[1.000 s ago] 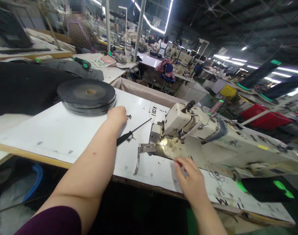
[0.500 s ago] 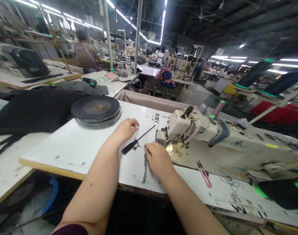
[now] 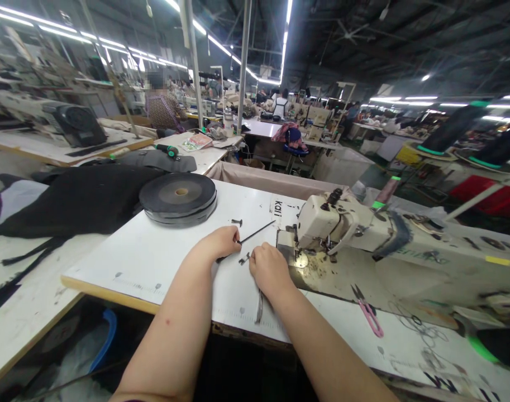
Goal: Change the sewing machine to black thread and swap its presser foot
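My left hand (image 3: 226, 243) is closed around the screwdriver (image 3: 258, 231) lying on the white table. Its thin shaft points toward the sewing machine, and the black handle is mostly under my palm. My right hand (image 3: 271, 269) rests on the table with curled fingers pressed together; what they hold, if anything, is hidden. Right by those fingertips lies a small metal part (image 3: 243, 259); I cannot tell if they touch it. Another small metal part (image 3: 237, 222) sits just beyond my left hand. A narrow grey strip (image 3: 260, 308) sticks out below my right hand.
On the right stands a sewing machine (image 3: 322, 220), with pink thread snips (image 3: 368, 314) in front of it. A thick roll of black tape (image 3: 179, 195) lies at the left, beside black fabric (image 3: 82, 204). Thread cones (image 3: 451, 131) stand at far right. A person (image 3: 162, 109) sits farther off.
My left hand has come nearer and closed on the screwdriver, leaving a small metal part where it was. My right hand has shifted slightly left. The view has turned a little left.
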Motion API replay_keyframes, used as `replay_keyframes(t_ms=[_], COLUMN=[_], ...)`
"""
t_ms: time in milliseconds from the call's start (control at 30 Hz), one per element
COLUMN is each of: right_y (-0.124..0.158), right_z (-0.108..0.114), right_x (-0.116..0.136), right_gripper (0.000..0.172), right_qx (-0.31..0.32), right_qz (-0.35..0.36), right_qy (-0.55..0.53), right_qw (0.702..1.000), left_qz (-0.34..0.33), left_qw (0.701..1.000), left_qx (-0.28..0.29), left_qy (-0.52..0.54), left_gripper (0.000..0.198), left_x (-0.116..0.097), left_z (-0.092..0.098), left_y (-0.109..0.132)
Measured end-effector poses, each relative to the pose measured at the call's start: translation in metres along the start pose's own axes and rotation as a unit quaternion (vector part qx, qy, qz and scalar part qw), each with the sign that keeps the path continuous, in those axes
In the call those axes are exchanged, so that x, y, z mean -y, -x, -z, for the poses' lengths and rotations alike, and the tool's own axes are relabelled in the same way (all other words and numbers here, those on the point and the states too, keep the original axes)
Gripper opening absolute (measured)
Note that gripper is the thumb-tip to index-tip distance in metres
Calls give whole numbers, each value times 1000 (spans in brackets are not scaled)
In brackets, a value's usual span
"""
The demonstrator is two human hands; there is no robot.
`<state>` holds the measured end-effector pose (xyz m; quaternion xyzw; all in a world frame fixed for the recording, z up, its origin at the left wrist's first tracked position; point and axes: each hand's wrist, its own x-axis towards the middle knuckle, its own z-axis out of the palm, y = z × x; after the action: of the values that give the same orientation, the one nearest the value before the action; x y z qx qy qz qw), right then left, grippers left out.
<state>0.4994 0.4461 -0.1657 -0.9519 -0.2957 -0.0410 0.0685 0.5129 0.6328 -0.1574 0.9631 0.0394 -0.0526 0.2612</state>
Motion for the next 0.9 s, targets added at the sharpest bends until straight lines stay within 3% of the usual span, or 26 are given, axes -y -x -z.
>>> replay_keyframes(t_ms=[133,233,300,367,467,533,600,733,900], right_y=[6,8,8,8,8,8,7,6,11], right_z=[-1,1,2,1,-3,-6,-9,-10,-5], right_x=[-10,-20,-25,-27,-26,-24,-22,-23,-31], right_gripper=[15,13,14,20,30,34,35,36,35], right_qx=[-60,-94,-95,-97,-112,-105,-92,-93,-101], right_qz=[-35,-88,-133,-169,-207,-233,-251,-261,-267], right_qy=[-73,-232,-372,-491,-614,-677,-715,-730,-725], right_qw=[995,964,914,849,754,690,646,625,627], left_qz=[-2,-22,-43,-77,-131,-145,-145,-142,-151], left_qw=[999,995,991,975,913,888,879,880,893], left_qx=[-51,-93,-92,-67,13,72,83,11,-5], left_qy=[9,33,82,198,385,429,447,452,424], left_gripper=[24,16,22,27,33,44,43,32,28], left_x=[-3,-12,-18,-22,-25,-28,-33,-44,-54], left_z=[6,12,14,13,6,0,-7,-21,-31], left_y=[0,2,3,4,3,2,-1,-8,-10])
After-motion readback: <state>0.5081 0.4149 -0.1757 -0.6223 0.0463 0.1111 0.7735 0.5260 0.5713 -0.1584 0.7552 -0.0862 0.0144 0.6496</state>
